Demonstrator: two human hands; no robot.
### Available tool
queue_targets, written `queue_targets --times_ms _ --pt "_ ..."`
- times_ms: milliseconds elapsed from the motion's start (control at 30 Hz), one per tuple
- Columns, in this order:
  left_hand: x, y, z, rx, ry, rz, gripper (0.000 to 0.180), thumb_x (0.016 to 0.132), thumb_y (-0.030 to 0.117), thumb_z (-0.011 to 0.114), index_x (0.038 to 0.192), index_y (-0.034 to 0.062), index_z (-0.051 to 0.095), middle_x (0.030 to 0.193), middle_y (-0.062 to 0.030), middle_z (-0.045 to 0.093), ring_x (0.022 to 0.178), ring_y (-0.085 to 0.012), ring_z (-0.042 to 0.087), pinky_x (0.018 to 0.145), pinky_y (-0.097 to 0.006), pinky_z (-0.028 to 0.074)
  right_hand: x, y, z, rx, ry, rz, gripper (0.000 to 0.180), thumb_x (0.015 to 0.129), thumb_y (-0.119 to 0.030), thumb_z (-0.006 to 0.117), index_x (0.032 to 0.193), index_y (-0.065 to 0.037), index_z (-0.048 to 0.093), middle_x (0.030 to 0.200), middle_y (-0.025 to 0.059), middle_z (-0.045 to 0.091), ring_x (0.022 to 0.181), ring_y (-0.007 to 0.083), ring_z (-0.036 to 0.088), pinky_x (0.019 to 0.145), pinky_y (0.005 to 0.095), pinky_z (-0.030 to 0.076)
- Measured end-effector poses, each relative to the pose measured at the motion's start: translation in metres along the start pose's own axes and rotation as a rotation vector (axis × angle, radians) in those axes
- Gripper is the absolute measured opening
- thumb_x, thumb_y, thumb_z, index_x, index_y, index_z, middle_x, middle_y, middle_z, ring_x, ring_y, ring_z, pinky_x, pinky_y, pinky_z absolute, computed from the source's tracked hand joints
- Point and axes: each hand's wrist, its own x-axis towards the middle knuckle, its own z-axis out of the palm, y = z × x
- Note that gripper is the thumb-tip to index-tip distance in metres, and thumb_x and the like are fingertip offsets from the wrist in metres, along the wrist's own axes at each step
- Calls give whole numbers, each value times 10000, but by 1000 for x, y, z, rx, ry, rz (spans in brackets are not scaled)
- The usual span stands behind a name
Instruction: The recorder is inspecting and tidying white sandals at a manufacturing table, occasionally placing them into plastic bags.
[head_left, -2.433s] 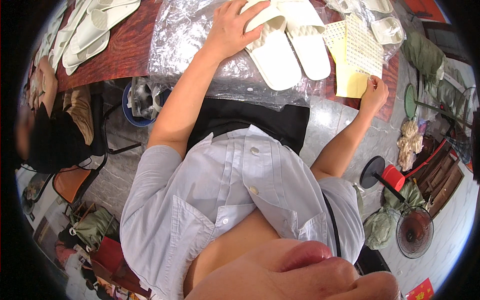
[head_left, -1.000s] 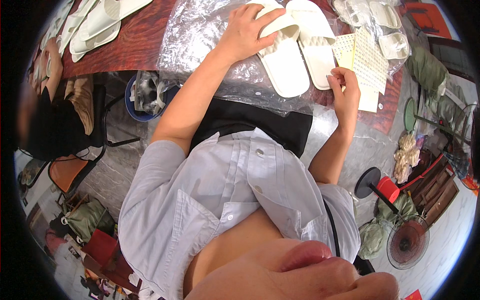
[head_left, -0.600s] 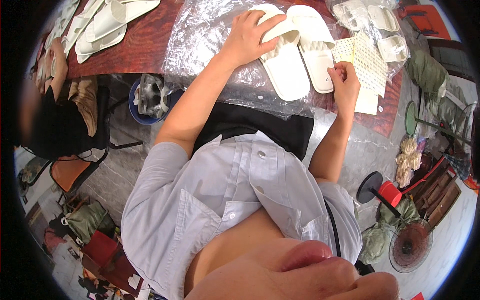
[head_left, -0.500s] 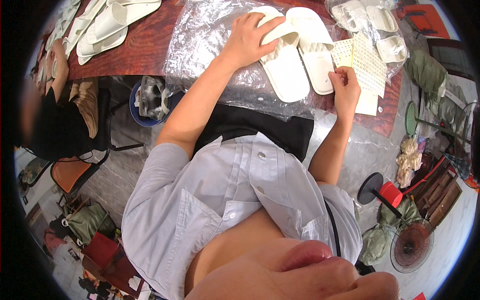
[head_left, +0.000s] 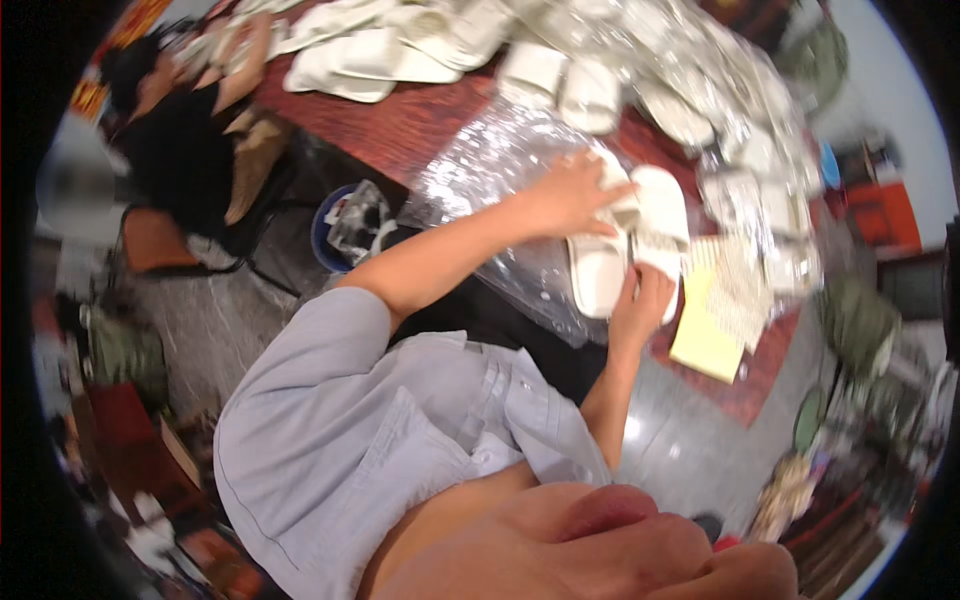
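- Reddish-brown table (head_left: 420, 125) fills the upper part of the view; its near edge runs diagonally from upper left to lower right, and grey floor (head_left: 690, 440) lies beyond that edge
- Clear plastic sheet (head_left: 500, 175) is spread on the table and hangs over the near edge in front of the person
- Pair of white slippers (head_left: 625, 240) lies side by side on the sheet, close to the near edge
- Left hand (head_left: 575, 195) rests flat on the upper part of the left slipper, fingers spread wide and pressing down
- Right hand (head_left: 640, 305) is at the lower ends of the slippers, fingers curled; whether it grips a slipper or only touches it cannot be told
- Yellow sheet of paper (head_left: 705, 325) lies just right of the slippers, with a patterned sheet (head_left: 745, 295) partly over it; little bare table remains between these and the table edge
- More white slippers (head_left: 380, 55) lie in heaps along the far side of the table, leaving a bare strip of table between them and the plastic sheet
- Right-hand items on the table are blurred by motion and cannot be identified
- Another person (head_left: 180, 130), in dark clothing, sits at the upper left, partly cut off by the rim
- Blue bin (head_left: 350, 225) stands on the floor below the table edge, near the left forearm
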Motion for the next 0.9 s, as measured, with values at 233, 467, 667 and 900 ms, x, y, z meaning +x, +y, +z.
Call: queue_targets --times_ms 233,467,667,900 --pt "48 31 7 -126 -97 -36 835 882 701 631 1572 272 437 1356 -295 543 1356 -495 443 1039 -672 398 -7 1 -2 72 22 26 163 940 -38 624 1083 33 658 1012 188 664 987 389 573 875 494 455" --pt "60 42 15 -142 -35 -97 682 813 493 756 1419 227 589 1216 -199 635 1248 -398 520 1007 -586 406 -9 3 -1 67 52 70 206 976 -66 594 1134 55 645 1082 214 654 1038 400 560 906 504 446" --pt "66 26 -36 -18 179 -149 598 803 365 802 1342 173 626 1188 -183 619 1216 -384 527 1023 -626 403 -8 8 -1 88 191 120 275 971 -93 629 1201 57 625 1163 211 641 1117 405 540 991 518 402" --pt "-8 -54 -129 112 276 -360 586 768 307 791 1335 235 666 1156 -115 676 1127 -328 629 961 -505 498 -5 9 -1 -199 -77 33 262 911 -131 699 1159 -51 681 1230 147 647 1153 372 555 992 512 414"
